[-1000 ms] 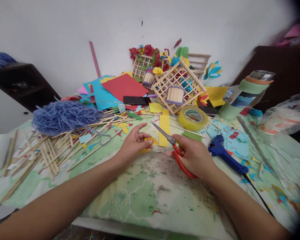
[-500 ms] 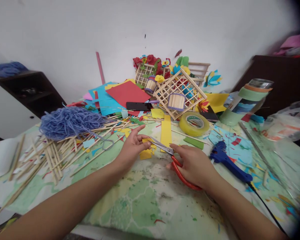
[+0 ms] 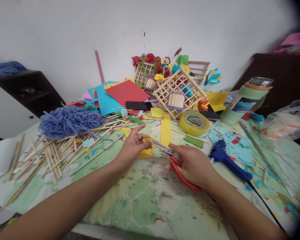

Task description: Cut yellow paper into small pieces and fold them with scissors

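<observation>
My left hand [image 3: 134, 144] pinches a small piece of yellow paper [image 3: 146, 139] between thumb and fingers. My right hand [image 3: 192, 162] grips red-handled scissors [image 3: 183, 178], whose blades point left and meet the piece at my left fingertips. Just beyond the blades lies a yellow paper strip [image 3: 166, 128]. Another yellow scrap [image 3: 145, 153] rests on the table below my left fingers. Part of the held piece is hidden by the fingers and blades.
Blue yarn [image 3: 71, 122] lies over bamboo sticks [image 3: 56, 160] at left. A tape roll [image 3: 193, 123], a blue glue gun [image 3: 230, 163] and a green bottle [image 3: 245, 101] are at right. Behind stand a stick lattice [image 3: 180, 93], red paper [image 3: 127, 95] and a black phone [image 3: 138, 105].
The scissor blades look slightly closer together on the yellow piece. Both hands stay in nearly the same place; the view has shifted a little.
</observation>
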{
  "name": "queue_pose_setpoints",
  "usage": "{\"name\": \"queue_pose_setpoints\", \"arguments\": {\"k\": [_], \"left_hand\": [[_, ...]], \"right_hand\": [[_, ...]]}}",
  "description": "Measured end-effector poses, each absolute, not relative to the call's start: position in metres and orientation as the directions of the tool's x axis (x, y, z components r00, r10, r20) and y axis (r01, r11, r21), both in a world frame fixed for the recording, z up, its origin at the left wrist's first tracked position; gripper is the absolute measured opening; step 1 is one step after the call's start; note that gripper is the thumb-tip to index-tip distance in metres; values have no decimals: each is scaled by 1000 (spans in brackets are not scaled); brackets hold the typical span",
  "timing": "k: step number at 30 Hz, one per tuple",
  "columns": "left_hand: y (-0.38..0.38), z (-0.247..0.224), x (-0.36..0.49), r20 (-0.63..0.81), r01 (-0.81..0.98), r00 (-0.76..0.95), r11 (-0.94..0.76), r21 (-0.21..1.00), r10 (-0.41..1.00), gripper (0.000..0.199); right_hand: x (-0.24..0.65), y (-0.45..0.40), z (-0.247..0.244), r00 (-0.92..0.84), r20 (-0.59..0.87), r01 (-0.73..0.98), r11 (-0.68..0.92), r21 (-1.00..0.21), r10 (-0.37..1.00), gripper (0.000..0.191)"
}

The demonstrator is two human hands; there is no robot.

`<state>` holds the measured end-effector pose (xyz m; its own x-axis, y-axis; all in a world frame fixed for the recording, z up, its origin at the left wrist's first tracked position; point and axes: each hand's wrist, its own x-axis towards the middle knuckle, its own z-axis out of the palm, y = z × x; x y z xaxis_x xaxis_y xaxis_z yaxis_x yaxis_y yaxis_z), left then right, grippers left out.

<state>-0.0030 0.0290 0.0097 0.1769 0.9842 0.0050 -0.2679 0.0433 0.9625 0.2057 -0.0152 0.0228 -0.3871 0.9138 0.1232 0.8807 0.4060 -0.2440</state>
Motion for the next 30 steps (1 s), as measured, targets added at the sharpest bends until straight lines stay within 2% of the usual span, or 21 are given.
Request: {"name": "queue_pose_setpoints", "arguments": {"k": [18, 30], "left_hand": [[29, 12, -4, -5, -306, 224, 75, 949, 975, 76], [32, 13, -7, 6, -273, 222, 56, 960, 975, 76]], "right_hand": [[206, -15, 23, -380, 119, 865, 398, -305, 917, 58], [205, -17, 25, -382, 97, 875, 394, -283, 919, 48]]}}
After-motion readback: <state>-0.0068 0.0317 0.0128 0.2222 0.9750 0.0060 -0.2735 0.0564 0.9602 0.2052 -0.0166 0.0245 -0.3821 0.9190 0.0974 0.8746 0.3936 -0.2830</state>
